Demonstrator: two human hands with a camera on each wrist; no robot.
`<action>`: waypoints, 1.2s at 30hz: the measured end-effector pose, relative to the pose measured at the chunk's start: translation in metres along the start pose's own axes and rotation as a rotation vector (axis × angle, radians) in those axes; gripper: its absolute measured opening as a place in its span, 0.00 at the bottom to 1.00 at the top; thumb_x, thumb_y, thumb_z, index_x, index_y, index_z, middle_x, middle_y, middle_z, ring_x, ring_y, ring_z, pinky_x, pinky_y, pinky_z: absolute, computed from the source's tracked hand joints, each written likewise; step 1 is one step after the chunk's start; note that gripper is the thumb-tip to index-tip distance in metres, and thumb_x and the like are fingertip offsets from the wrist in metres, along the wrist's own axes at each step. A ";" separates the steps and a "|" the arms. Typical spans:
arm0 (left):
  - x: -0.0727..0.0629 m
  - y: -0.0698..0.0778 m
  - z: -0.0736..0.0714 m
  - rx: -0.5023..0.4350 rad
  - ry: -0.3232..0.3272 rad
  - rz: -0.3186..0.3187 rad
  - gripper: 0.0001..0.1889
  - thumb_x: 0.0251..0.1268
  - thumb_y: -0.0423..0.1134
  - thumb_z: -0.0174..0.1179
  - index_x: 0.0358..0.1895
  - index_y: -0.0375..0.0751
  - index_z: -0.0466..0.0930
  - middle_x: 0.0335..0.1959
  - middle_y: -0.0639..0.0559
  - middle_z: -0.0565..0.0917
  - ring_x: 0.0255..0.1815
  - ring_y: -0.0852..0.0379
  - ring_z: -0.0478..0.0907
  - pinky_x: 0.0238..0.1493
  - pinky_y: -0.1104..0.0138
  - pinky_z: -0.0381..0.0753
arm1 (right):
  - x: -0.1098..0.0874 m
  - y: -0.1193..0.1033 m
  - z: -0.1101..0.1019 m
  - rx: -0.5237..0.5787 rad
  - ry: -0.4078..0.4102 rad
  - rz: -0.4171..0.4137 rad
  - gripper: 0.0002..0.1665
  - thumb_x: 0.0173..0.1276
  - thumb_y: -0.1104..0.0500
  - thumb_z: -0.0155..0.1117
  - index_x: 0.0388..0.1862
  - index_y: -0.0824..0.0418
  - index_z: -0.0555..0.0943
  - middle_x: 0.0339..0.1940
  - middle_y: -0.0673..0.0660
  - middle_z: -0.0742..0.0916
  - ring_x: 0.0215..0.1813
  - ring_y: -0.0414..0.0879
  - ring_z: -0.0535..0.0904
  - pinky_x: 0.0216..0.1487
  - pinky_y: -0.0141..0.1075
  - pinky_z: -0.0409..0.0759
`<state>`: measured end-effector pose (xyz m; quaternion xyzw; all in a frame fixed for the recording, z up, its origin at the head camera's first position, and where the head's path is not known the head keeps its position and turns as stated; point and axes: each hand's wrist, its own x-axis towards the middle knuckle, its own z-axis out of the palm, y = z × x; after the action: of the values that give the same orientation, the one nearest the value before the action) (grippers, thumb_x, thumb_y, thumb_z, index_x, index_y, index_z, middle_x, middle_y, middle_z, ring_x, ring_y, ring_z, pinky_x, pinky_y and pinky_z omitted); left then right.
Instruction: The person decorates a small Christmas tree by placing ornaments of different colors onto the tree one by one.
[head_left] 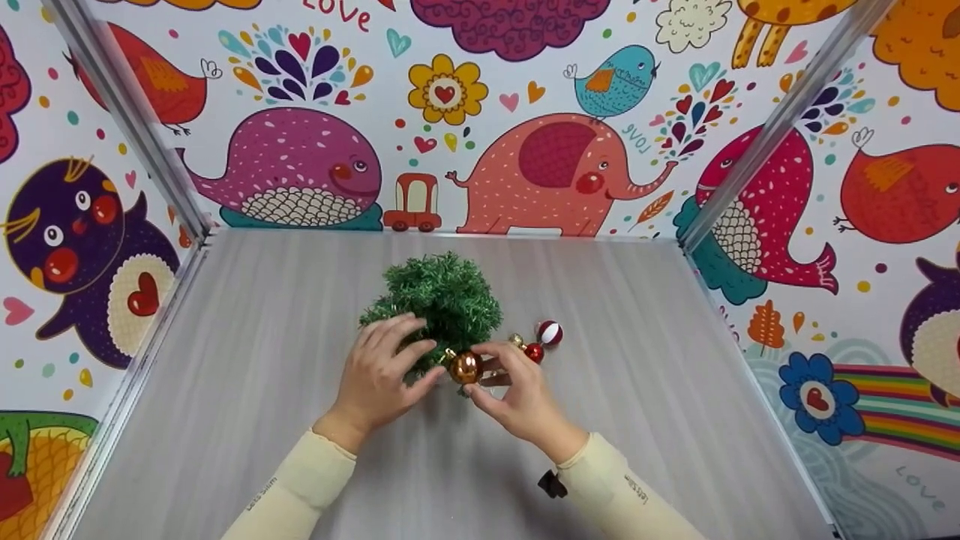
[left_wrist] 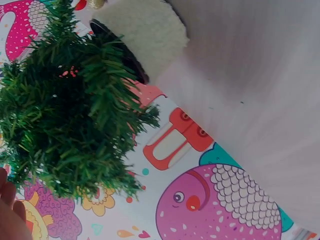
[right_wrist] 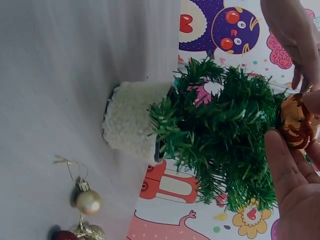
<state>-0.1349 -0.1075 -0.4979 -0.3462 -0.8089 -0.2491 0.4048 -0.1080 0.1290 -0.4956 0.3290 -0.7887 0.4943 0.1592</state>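
Note:
A small green artificial Christmas tree point(head_left: 442, 296) stands on the table in a pot wrapped in white fleecy cloth point(right_wrist: 137, 120). Between the thumb and fingers of my right hand point(head_left: 525, 401) is a shiny copper-gold bauble point(head_left: 466, 367), pinched in front of the tree with its gold cap toward the left. My left hand point(head_left: 382, 375) is at the tree's near left side, its fingers spread and its thumb close to the bauble's cap. The right wrist view shows the bauble point(right_wrist: 292, 120) beside the treetop, partly covered by fingers.
Right of the tree lie several more ornaments: a red-and-white ball point(head_left: 550, 333), a red bauble point(head_left: 533, 352) and a small pale gold bauble point(right_wrist: 88, 202) with a string loop. A black object point(head_left: 553, 484) is next to the right sleeve. Printed panels point(head_left: 420, 45) with metal edges enclose the table.

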 end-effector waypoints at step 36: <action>-0.002 0.012 -0.009 -0.074 -0.087 -0.121 0.03 0.53 0.34 0.68 0.26 0.46 0.84 0.41 0.52 0.85 0.43 0.50 0.81 0.50 0.54 0.78 | -0.024 0.020 0.012 -0.071 -0.090 0.035 0.30 0.65 0.59 0.71 0.66 0.55 0.73 0.56 0.51 0.81 0.48 0.42 0.81 0.37 0.35 0.84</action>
<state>-0.1200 -0.1069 -0.4930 -0.3221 -0.8353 -0.2875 0.3403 -0.1026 0.1325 -0.5285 0.3312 -0.8177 0.4534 0.1264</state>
